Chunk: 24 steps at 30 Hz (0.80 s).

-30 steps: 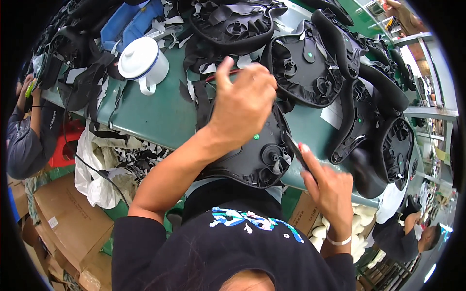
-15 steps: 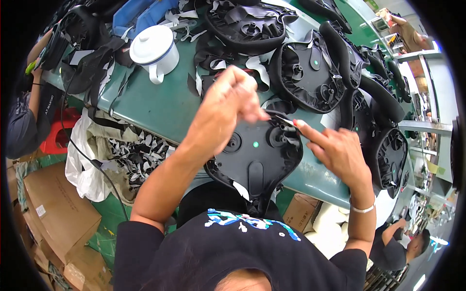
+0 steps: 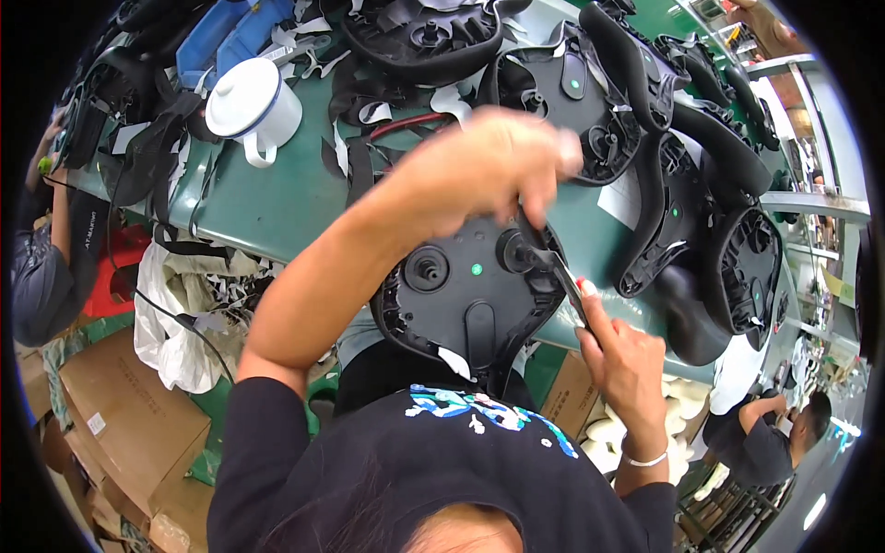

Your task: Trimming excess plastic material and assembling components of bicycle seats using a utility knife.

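Observation:
A black, padded, seat-shaped shell (image 3: pixel 442 309) lies face down in front of me, with two round recesses and a green dot on its back. Dark fabric wraps over its rim. At its far right edge my left hand (image 3: pixel 516 161), blurred by motion, is closed with fingers pinching a black fabric strip (image 3: pixel 532 230) raised from the rim. On the right, my right hand (image 3: pixel 627 364) grips a slim metal-bladed cutting tool (image 3: pixel 569 284); whether it is a knife or scissors I cannot tell. The tool's tip meets the strip by the right recess.
Several similar black shells (image 3: pixel 572 78) crowd the far and right side of the green table (image 3: pixel 249 207). A white lidded mug (image 3: pixel 253 101) and a blue bin (image 3: pixel 217 41) stand at left among fabric scraps. Below hangs a white bag (image 3: pixel 171 327) of offcuts.
My left hand has moved right and away from me. The tool has swung steeper, with my right hand lower and nearer me. The view has shifted slightly.

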Motion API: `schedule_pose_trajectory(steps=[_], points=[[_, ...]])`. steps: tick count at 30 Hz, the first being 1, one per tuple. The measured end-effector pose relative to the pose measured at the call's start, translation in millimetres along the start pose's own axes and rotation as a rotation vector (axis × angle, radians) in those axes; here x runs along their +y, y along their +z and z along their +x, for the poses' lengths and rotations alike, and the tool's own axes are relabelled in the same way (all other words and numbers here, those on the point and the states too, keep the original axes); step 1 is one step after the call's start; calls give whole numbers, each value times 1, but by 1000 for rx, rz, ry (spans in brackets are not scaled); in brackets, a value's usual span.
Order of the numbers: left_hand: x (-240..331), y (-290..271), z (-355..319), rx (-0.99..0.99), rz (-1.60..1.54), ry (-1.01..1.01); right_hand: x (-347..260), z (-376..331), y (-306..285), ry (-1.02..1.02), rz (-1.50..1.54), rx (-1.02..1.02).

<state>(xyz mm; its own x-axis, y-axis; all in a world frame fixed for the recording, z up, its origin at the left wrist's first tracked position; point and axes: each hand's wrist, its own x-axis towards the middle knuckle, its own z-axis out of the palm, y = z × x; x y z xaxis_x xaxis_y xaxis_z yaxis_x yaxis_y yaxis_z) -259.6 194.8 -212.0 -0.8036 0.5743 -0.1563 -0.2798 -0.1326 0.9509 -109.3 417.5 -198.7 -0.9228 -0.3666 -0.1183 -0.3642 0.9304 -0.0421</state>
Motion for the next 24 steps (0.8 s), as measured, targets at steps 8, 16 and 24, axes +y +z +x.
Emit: schedule_pose_trajectory(steps=[8, 16, 24], points=[[21, -3, -2, 556, -477, 499, -63, -54, 39, 787, 1320, 86], [-35, -39, 3, 681, 711, 429, -47, -34, 58, 777, 1174, 458], [-37, -46, -1, 398, 1197, 193, 23, 55, 0, 468, 941, 717]])
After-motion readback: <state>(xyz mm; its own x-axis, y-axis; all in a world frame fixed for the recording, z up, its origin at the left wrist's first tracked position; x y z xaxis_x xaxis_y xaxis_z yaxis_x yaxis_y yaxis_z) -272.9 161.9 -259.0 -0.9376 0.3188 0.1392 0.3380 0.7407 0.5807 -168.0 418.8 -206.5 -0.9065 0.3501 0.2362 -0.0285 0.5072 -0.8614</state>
